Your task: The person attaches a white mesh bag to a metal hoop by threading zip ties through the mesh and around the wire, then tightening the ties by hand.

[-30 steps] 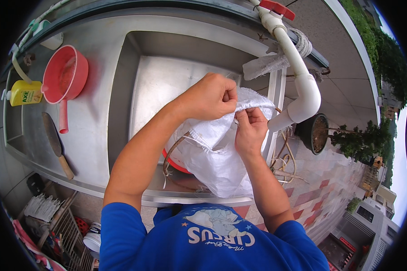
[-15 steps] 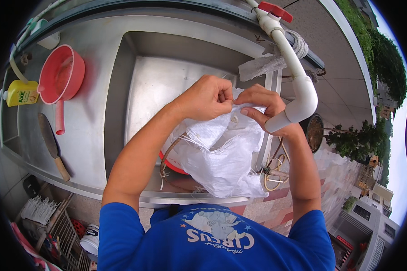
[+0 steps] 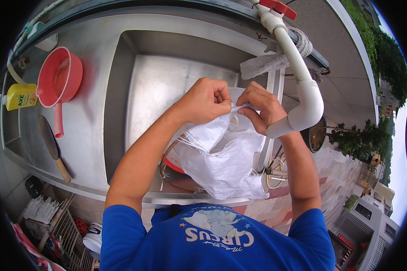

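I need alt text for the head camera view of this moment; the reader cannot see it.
A person's left hand and right hand, close together, pinch the edge of a white woven sack at a metal sink. On the counter to the left are a red dipper, a knife and a yellow bottle.

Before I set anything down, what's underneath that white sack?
A curved red object shows partly at the left of the white sack, in the sink. The rest of it, and anything else underneath, is covered.

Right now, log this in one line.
left hand: pinches white sack; right hand: pinches white sack; knife: on steel counter
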